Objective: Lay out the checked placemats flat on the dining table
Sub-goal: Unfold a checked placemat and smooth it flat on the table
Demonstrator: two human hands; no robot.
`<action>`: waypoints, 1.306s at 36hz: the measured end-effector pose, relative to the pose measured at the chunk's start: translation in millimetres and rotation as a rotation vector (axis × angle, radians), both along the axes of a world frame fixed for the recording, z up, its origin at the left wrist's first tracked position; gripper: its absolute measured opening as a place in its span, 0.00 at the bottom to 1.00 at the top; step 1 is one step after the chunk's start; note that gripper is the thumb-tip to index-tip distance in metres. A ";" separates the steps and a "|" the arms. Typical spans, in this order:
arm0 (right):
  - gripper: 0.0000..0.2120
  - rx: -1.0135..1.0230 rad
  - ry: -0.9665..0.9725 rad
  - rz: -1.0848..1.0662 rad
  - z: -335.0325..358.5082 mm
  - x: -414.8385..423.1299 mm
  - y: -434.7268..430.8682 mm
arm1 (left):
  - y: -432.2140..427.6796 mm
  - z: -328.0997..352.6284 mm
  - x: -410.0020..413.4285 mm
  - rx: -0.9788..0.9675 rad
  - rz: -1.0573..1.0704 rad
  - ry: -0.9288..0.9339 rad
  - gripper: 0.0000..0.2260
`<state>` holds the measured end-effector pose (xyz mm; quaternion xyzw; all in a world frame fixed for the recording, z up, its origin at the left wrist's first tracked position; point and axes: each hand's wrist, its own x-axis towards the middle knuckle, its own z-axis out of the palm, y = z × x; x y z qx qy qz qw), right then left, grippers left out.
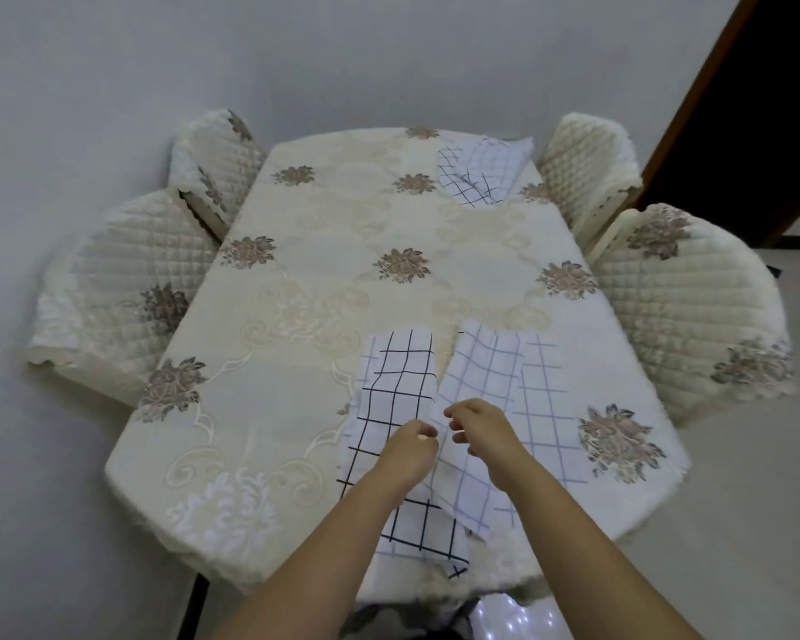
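Placemats, head view: we count two at the near end of the bench [167,455] and one heap at its far right end. One dark-checked placemat [396,385] lies near-left, rumpled. One pale-checked placemat [499,385] lies just beside it on the right, its inner edge raised, with a flat pale-lined layer showing under its right side. We cannot tell whether that layer is a separate mat. The far heap [479,173] is folded and shows both dark and pale lines, so its count is unclear to us.

Grips, two: the left grip [409,450] has curled fingers over the dark-checked placemat's inner edge; whether it holds cloth we cannot tell. The right grip [481,436] pinches the pale-checked placemat's raised edge.

One tablecloth [342,251], cream with flower motifs, covers the bench. Four chairs [125,288], quilted covers, two per long side.

Hidden: our forearms [324,547] cover the mats' near parts; the bench's near edge is cut off; a bright speckled patch [518,614] below it is unreadable.
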<state>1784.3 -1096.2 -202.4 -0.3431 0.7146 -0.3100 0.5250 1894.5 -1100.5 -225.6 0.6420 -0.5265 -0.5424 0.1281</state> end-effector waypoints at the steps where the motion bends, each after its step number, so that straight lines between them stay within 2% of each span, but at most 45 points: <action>1: 0.09 -0.006 0.004 0.012 -1.0 0.1 -0.9 | -0.7 -2.1 -0.5 -0.018 0.005 -0.043 0.16; 5: 0.09 0.003 0.015 0.040 -6.7 -0.5 -3.5 | -8.2 -10.3 0.5 -0.104 -0.032 -0.259 0.14; 11: 0.10 0.012 0.006 0.052 -11.2 -8.0 -8.1 | -14.4 -6.2 -8.2 0.055 -0.002 0.001 0.13; 14: 0.11 -0.004 -0.010 0.026 -12.3 -13.1 -10.4 | -15.8 -5.8 -16.7 0.040 -0.042 0.009 0.11; 19: 0.11 -0.003 -0.035 -0.005 -13.3 -21.2 -10.7 | -19.9 -4.5 -28.9 0.014 -0.065 0.000 0.13; 24: 0.10 0.006 -0.071 -0.059 -14.5 -27.2 -8.5 | -19.1 4.1 -38.9 0.034 -0.043 0.151 0.11; 30: 0.05 0.013 -0.101 -0.194 -13.6 -43.0 -7.9 | -18.2 12.9 -51.5 0.031 -0.063 0.250 0.12; 39: 0.28 0.060 -0.034 -0.312 -12.7 -64.8 -7.5 | -9.5 20.3 -63.5 0.036 -0.143 0.309 0.10; 41: 0.30 0.082 -0.005 -0.305 -14.0 -69.3 -6.2 | -8.2 18.9 -62.3 0.025 -0.135 0.312 0.11; 47: 0.20 0.021 0.034 -0.302 -0.4 -82.0 -7.7 | -14.8 15.0 -54.0 -0.032 -0.037 0.270 0.09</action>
